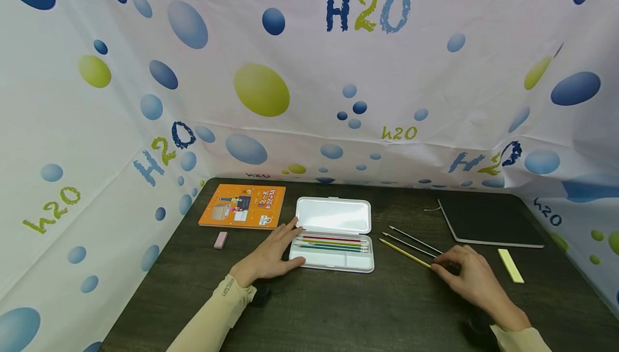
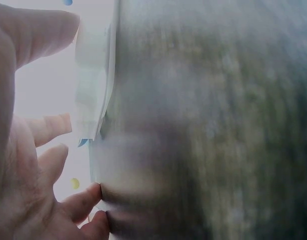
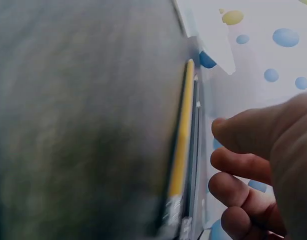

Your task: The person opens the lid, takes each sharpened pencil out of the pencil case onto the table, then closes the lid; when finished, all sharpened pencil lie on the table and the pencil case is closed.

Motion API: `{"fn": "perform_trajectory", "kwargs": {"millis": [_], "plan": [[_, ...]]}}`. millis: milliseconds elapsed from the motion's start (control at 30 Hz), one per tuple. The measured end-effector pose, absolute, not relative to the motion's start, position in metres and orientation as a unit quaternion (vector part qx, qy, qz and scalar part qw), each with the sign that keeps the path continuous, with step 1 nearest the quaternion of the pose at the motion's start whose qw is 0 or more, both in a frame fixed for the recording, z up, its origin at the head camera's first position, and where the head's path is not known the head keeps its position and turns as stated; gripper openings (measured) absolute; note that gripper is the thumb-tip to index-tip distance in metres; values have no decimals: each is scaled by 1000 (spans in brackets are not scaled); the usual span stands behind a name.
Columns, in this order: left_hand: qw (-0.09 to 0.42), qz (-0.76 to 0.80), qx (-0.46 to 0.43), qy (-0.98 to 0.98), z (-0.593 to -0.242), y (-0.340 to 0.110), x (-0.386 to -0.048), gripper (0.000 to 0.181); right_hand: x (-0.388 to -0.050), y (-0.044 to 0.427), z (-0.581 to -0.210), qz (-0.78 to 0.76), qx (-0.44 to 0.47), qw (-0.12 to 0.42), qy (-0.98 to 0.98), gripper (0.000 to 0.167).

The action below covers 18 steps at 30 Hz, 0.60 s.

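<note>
An open white pencil case (image 1: 311, 258) holds several red, yellow and green pencils (image 1: 333, 242). Spread along its left side is the left hand (image 1: 268, 255), fingertips at the hinge side and thumb at the near-left edge; the left wrist view shows this hand (image 2: 28, 150) beside the blurred case (image 2: 93, 75). To the right, a yellow pencil (image 1: 405, 253) and two dark pencils (image 1: 411, 244) lie on the table. Over their right ends is the right hand (image 1: 466, 274), fingers loosely bent. In the right wrist view the hand (image 3: 258, 165) appears apart from the yellow pencil (image 3: 183, 130).
An orange book (image 1: 244, 206) lies at the back left, with a pink eraser (image 1: 220, 240) in front of it. At the right are a black notebook (image 1: 490, 220) and a pale yellow strip (image 1: 510, 266). A printed sheet (image 1: 300, 72) hangs behind the dark table (image 1: 338, 314).
</note>
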State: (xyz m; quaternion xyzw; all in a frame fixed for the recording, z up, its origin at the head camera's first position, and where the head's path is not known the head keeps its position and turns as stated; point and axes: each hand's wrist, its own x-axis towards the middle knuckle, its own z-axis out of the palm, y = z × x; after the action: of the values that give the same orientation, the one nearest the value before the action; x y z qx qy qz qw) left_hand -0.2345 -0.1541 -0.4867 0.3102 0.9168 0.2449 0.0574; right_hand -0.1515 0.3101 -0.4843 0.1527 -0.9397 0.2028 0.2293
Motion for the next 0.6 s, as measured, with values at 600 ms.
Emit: {"fn": "perform_trajectory", "kwargs": {"millis": [600], "plan": [[64,243,301,920,-485,-154,-233,79,-193,234,-470,255,234,151,-926,14]]}}
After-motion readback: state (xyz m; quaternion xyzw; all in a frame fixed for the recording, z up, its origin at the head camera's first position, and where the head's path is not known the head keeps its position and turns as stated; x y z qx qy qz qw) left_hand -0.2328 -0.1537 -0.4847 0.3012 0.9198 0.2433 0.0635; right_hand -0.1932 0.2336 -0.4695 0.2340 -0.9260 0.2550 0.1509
